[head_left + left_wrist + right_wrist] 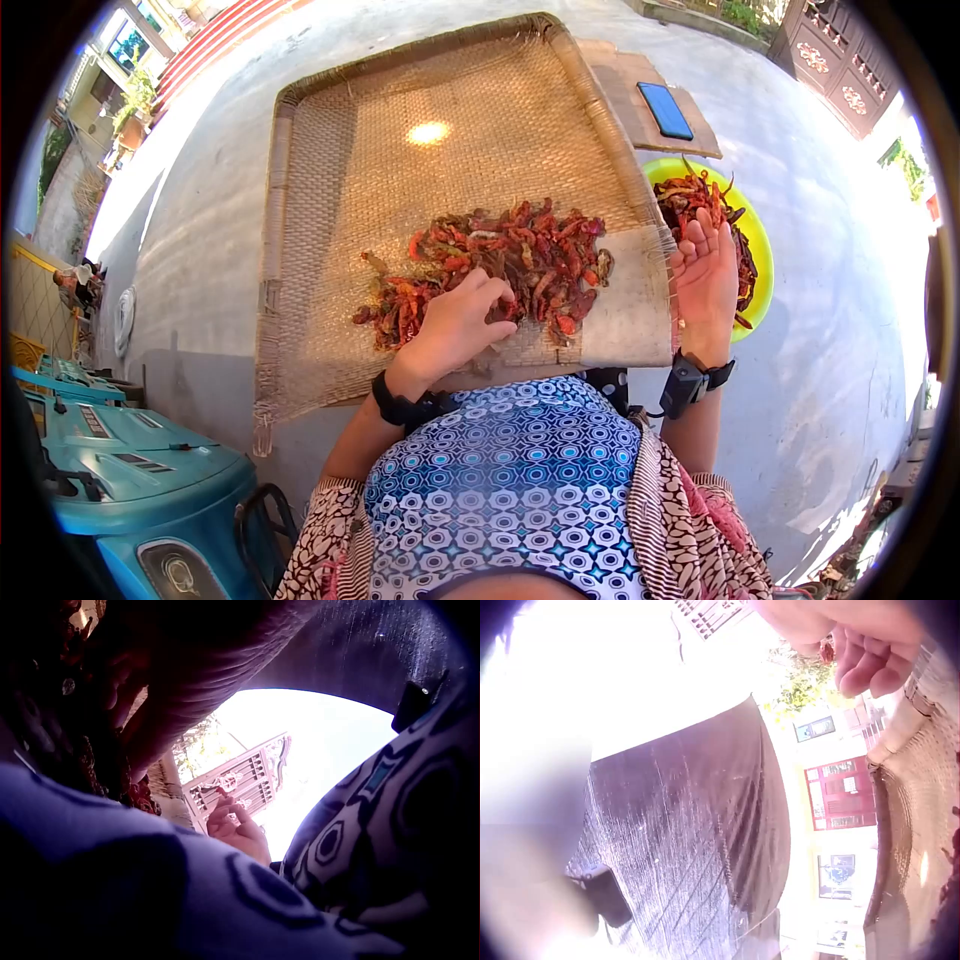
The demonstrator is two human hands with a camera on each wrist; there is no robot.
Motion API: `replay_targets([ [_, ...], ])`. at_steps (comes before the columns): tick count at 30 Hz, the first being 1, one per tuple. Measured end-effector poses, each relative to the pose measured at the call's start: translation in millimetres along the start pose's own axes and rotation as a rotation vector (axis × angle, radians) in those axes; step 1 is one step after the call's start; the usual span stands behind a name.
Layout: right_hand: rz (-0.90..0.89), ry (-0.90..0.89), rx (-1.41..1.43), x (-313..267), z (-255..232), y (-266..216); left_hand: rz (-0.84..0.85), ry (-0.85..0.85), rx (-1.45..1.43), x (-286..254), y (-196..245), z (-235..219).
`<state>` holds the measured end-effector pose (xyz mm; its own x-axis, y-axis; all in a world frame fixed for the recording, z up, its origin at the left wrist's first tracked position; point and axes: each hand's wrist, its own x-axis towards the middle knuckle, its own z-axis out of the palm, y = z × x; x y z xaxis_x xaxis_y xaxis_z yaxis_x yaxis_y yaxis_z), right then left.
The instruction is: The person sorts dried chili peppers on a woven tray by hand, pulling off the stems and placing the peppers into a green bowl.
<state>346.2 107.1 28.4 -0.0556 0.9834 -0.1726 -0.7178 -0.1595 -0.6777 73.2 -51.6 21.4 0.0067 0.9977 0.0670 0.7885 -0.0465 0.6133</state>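
A loose heap of wrinkled red and brownish dried chili peppers [540,260] lies on a large woven tray [350,150] in front of the lap. At the heap's near edge is my left hand [455,325], its fingers bent down among the peppers and its thumb apart from the forefinger. My right hand [706,275] is turned palm up beside the tray's right rim, overlapping a yellow-green bowl [762,270] of darker red chili peppers [745,225]. A small red chili pepper [222,792] shows at the right fingertips, pinched there; the right wrist view also catches this red piece [826,651].
Beyond the bowl, a blue phone [665,111] lies on a piece of cardboard [620,85]. A teal scooter [150,480] stands at the left, near the tray's corner. A metal gate [830,65] is at the far right.
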Motion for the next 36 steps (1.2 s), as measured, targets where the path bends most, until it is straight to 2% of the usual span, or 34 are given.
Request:
replay_targets([
  [3,0.141,-0.06,-0.019,-2.3,-5.1,3.4,-0.011,0.013,-0.071,2.7,-9.7,4.1],
  [5,0.176,-0.226,-0.181,-5.1,-10.0,14.2,-0.039,0.086,-0.086,2.8,-6.5,2.5],
  [9,0.178,-0.545,-0.61,-26.7,11.3,43.8,-0.053,0.181,-0.237,1.2,2.3,-2.5],
  [13,0.184,-0.819,-0.932,-47.6,38.6,61.5,-0.093,0.12,-0.494,-0.5,8.9,-6.8],
  [16,-0.054,-0.917,-1.226,-51.1,49.2,66.3,-0.085,0.105,-0.719,-1.7,3.1,-2.8],
  [19,0.085,-0.955,-1.28,-48.5,44.3,73.8,-0.144,0.118,-0.854,-2.3,0.5,-5.8],
  [22,0.168,-0.857,-1.013,-57.2,41.1,75.4,-0.179,0.111,-0.901,-2.2,0.0,-9.2],
  [25,0.175,-0.774,-0.984,-61.7,48.2,70.4,-0.179,0.088,-0.909,-1.4,-1.7,-5.8],
  [28,0.233,-0.741,-0.979,-59.9,48.0,65.6,-0.176,0.068,-0.873,-0.2,-5.7,-2.2],
  [30,0.193,-0.757,-0.975,-55.4,41.8,69.2,-0.186,0.072,-0.856,-0.1,-3.2,-4.0],
  [31,0.173,-0.764,-0.972,-52.6,38.2,70.0,-0.146,0.104,-0.758,1.0,-7.6,-1.9],
  [34,0.098,-0.572,-0.817,-36.3,28.3,60.3,-0.056,0.169,-0.473,3.9,-20.2,4.6],
  [36,0.069,-0.375,-0.676,-27.6,23.1,43.7,-0.033,0.171,-0.298,4.8,-19.6,5.0],
])
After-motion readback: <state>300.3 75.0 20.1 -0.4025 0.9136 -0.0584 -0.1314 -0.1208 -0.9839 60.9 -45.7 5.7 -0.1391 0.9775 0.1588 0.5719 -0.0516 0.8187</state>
